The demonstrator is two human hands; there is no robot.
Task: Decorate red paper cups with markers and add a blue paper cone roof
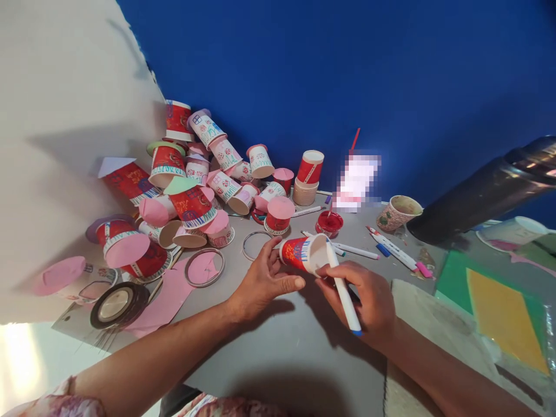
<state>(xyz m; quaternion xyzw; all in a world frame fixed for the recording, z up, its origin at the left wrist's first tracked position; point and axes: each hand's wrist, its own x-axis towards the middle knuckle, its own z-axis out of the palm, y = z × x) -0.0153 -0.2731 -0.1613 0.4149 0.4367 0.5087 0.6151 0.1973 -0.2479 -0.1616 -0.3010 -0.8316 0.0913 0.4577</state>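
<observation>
A red and white paper cup (295, 253) lies on its side in the air above the grey table, its open mouth to the right and blue pen marks near the rim. My left hand (260, 284) has its fingers behind the cup's closed end, with the thumb stretched out below it. In my right hand (365, 298) is a white marker (346, 298) with a blue end pointing down toward me; its upper tip is at the cup's mouth. Fingers of my right hand also touch the lower rim.
Many decorated cups (191, 205) with paper discs are piled at the left. A tape roll (115, 306) and pink paper (167, 301) lie nearer. Behind stand a red pot (329, 223) and stacked cups (309, 174). Markers (393, 249), a patterned cup (397, 213) and a dark flask (482, 191) are right.
</observation>
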